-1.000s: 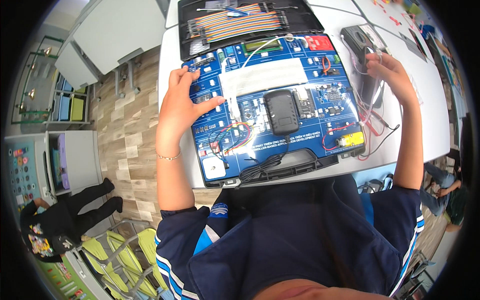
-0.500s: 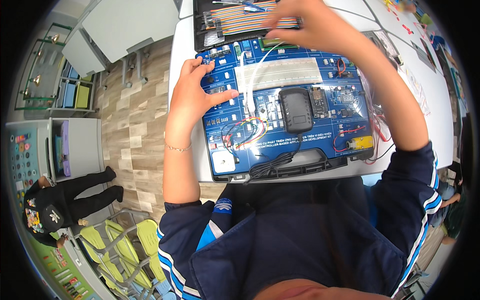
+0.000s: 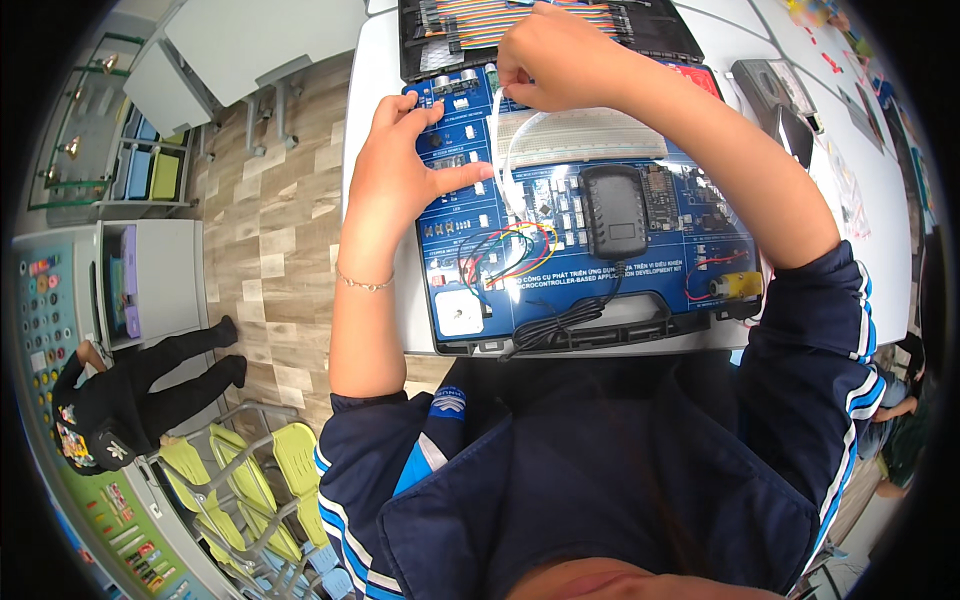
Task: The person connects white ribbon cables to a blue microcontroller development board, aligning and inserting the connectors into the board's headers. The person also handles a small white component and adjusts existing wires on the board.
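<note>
A blue electronics board point(image 3: 600, 298) lies in an open black case on the white table. My left hand point(image 3: 400, 165) rests along its left edge, fingers spread and thumb reaching toward a white cable point(image 3: 495, 135). Near the board's far edge, the fingertips of my right hand point(image 3: 550, 60) are pinched at the cable's upper end. The cable loops over a white breadboard point(image 3: 585, 150); my right hand and forearm partly hide its far side. A black power adapter point(image 3: 614, 212) sits on the board, right of a tangle of coloured jumper wires point(image 3: 510, 250).
Ribbon jumper wires point(image 3: 470, 25) fill the case lid. The adapter's bundled cord point(image 3: 560, 325) hangs over the near edge. A yellow motor point(image 3: 738, 286) is at the near right corner, and a dark boxy device point(image 3: 765, 90) beyond. At left are a person point(image 3: 110, 420) and green chairs point(image 3: 235, 475).
My right hand has come down and left from above the ribbon wires to the cable's upper end, its fingers closing there. My left hand stays spread at the board's edge.
</note>
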Tool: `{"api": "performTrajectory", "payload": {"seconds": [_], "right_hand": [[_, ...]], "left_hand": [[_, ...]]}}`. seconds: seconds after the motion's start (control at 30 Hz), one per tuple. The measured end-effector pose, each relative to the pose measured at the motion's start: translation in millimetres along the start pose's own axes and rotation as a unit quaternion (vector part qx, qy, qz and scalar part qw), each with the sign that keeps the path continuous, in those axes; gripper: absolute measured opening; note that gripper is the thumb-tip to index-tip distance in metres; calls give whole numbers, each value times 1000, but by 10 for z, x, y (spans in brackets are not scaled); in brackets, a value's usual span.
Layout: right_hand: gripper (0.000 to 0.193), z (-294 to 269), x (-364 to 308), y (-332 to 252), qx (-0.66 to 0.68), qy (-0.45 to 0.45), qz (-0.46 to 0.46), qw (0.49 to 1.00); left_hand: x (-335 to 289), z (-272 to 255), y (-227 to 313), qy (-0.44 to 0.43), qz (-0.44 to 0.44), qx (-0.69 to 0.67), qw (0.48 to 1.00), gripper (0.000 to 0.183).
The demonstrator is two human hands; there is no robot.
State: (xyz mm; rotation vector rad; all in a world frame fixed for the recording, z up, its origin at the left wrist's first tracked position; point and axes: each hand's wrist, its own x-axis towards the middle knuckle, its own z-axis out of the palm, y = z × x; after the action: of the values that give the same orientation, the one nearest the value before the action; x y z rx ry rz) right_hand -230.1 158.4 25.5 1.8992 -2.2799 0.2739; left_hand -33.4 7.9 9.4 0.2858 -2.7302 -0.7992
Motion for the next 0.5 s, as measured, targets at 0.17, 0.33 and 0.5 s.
{"api": "performTrajectory", "payload": {"seconds": [0.17,0.33,0.5], "right_hand": [[12,-175,-146,8,82,20,-4,996],[12,-127,-87,13,58,40,-23,997],[11,-346,-123,2,76,51,-10,996]], "left_hand": [[-23,-5,-55,1,4,0,1000,83],[23,32,-44,-1,19,17,1000,88],[-17,16,-99,13,40,35,999,89]]}}
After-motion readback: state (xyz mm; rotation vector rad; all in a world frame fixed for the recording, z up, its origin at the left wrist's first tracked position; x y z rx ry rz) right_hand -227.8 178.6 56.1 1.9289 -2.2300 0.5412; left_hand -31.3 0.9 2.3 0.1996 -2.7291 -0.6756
